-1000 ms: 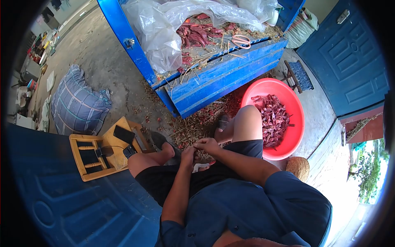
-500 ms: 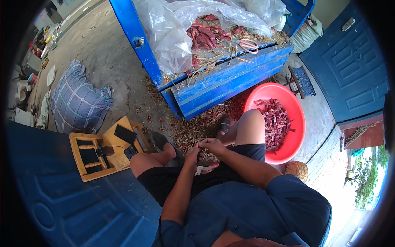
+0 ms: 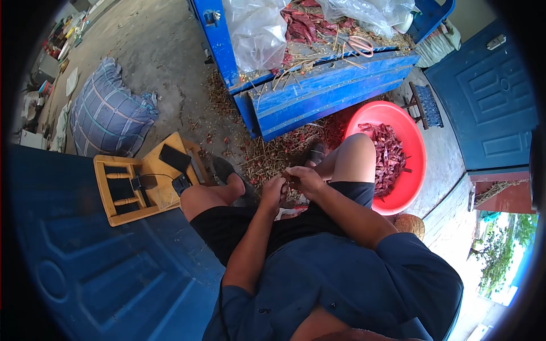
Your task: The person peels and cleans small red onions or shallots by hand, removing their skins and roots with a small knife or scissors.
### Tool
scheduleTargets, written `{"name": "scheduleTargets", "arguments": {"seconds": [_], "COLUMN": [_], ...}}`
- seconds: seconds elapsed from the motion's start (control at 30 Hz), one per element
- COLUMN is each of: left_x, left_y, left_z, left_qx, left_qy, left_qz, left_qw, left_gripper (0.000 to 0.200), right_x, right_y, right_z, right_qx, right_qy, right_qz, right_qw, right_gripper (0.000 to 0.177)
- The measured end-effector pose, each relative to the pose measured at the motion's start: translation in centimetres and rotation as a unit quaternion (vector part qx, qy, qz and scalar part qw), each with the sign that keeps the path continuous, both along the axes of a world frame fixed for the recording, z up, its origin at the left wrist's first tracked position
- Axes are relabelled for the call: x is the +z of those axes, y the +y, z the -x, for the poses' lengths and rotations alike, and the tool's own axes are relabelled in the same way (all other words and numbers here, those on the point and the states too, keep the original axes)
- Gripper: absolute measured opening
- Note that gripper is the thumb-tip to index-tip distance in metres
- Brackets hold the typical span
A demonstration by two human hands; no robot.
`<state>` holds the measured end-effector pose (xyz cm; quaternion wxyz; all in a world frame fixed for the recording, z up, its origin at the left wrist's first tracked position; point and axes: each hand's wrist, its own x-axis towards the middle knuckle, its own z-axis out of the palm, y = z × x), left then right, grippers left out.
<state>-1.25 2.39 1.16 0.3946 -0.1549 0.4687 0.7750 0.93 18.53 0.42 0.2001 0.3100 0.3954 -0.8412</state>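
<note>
Over my lap my left hand (image 3: 273,192) is closed, its fingers curled and pointing up. Beside it, almost touching, my right hand (image 3: 306,182) is closed with thumb and fingers pinched together. Something small and dark seems to lie between the hands, too small to make out. To the right of my knee stands a red plastic basin (image 3: 418,149) holding a heap of dried red chili peppers (image 3: 388,159). More dried chilies (image 3: 307,25) lie on the blue truck bed (image 3: 335,85) in front of me, beside clear plastic sheeting (image 3: 256,37).
Scissors (image 3: 361,45) with pink handles lie near the bed's edge. Stems and scraps (image 3: 264,153) litter the ground between my feet. At left are a wooden chair (image 3: 151,187) bearing a dark phone (image 3: 175,158) and a checked cloth bundle (image 3: 111,111). A small stool (image 3: 426,105) stands at right.
My view has shifted, so the truck bed sits higher and further right. My hands have risen slightly in view. A small red bit seen at the fingertips before is no longer distinct.
</note>
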Motion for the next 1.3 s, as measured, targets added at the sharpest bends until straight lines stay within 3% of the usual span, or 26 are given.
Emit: {"name": "scheduleTargets", "arguments": {"seconds": [0.17,0.23,0.3,0.33,0.4,0.43,0.5,0.53,0.63,0.67,0.7,0.73,0.8,0.93,1.03,1.1,1.13,1.2,1.23,1.3], "left_x": [0.4,0.0,-0.9,-1.2,-2.0,-1.7,-1.4,-1.5,-0.6,-0.2,-0.3,-0.4,-0.5,-0.6,-0.9,-0.7,-0.5,0.2,0.2,0.0], "left_y": [0.8,0.9,0.7,1.0,1.4,1.6,1.7,1.6,0.9,0.6,0.5,0.6,0.7,0.7,-0.4,-1.8,-2.0,-1.9,-1.6,-1.0], "left_z": [0.0,0.2,-0.5,-0.3,-0.2,-0.3,0.2,0.4,1.1,1.3,1.3,1.4,1.7,1.5,1.4,1.9,2.0,2.3,2.4,2.0], "left_qx": [-0.020,-0.027,-0.043,-0.052,-0.040,-0.029,-0.006,-0.003,0.013,0.020,0.022,0.025,0.028,0.038,0.064,0.076,0.074,0.061,0.061,0.057], "left_qy": [-0.004,-0.008,-0.017,-0.016,-0.032,-0.031,-0.042,-0.036,-0.028,-0.031,-0.033,-0.021,-0.009,-0.019,-0.034,-0.047,-0.043,-0.037,-0.033,-0.046], "left_qz": [0.007,0.007,0.006,0.001,0.000,0.000,-0.008,-0.010,-0.023,-0.033,-0.034,-0.039,-0.044,-0.034,-0.019,-0.006,-0.015,-0.032,-0.034,-0.029], "left_qw": [1.000,1.000,0.999,0.999,0.999,0.999,0.999,0.999,0.999,0.999,0.999,0.999,0.999,0.999,0.997,0.996,0.996,0.997,0.997,0.997], "left_gripper": [0.011,0.011,0.013,0.013,0.013,0.013,0.012,0.012,0.012,0.012,0.012,0.012,0.011,0.010,0.008,0.007,0.006,0.003,0.003,0.001], "right_x": [-0.9,0.1,-1.0,-1.2,-0.8,-0.1,1.2,1.3,1.4,1.3,1.2,0.9,0.8,1.6,-0.3,-0.4,0.1,1.6,1.6,1.2], "right_y": [1.3,1.4,2.4,2.9,3.1,2.9,2.6,2.3,2.1,2.1,2.1,1.8,0.5,0.5,4.0,6.9,7.0,7.4,7.3,6.5], "right_z": [0.1,0.5,0.6,0.9,0.9,0.7,1.5,1.7,2.8,2.9,2.8,2.7,2.6,2.8,3.8,4.8,4.7,4.8,4.6,4.0], "right_qx": [0.017,0.040,0.134,0.143,0.186,0.190,0.181,0.184,0.175,0.138,0.093,0.096,-0.057,-0.105,-0.120,0.016,0.017,0.205,0.203,0.206], "right_qy": [-0.001,0.007,0.056,0.042,0.116,0.109,0.255,0.255,0.240,0.134,0.018,0.017,-0.050,-0.134,-0.109,0.018,0.017,0.062,0.065,0.209], "right_qz": [-0.011,-0.114,-0.286,-0.284,-0.447,-0.447,-0.580,-0.578,-0.565,-0.394,-0.200,-0.202,0.013,0.086,0.043,-0.065,-0.066,-0.308,-0.311,-0.494], "right_qw": [1.000,0.993,0.947,0.947,0.867,0.868,0.752,0.753,0.770,0.899,0.975,0.974,0.997,0.982,0.986,0.998,0.998,0.927,0.926,0.818], "right_gripper": [0.018,0.019,0.024,0.024,0.027,0.027,0.027,0.027,0.025,0.021,0.016,0.016,0.012,0.012,0.011,0.011,0.011,0.018,0.018,0.027]}}
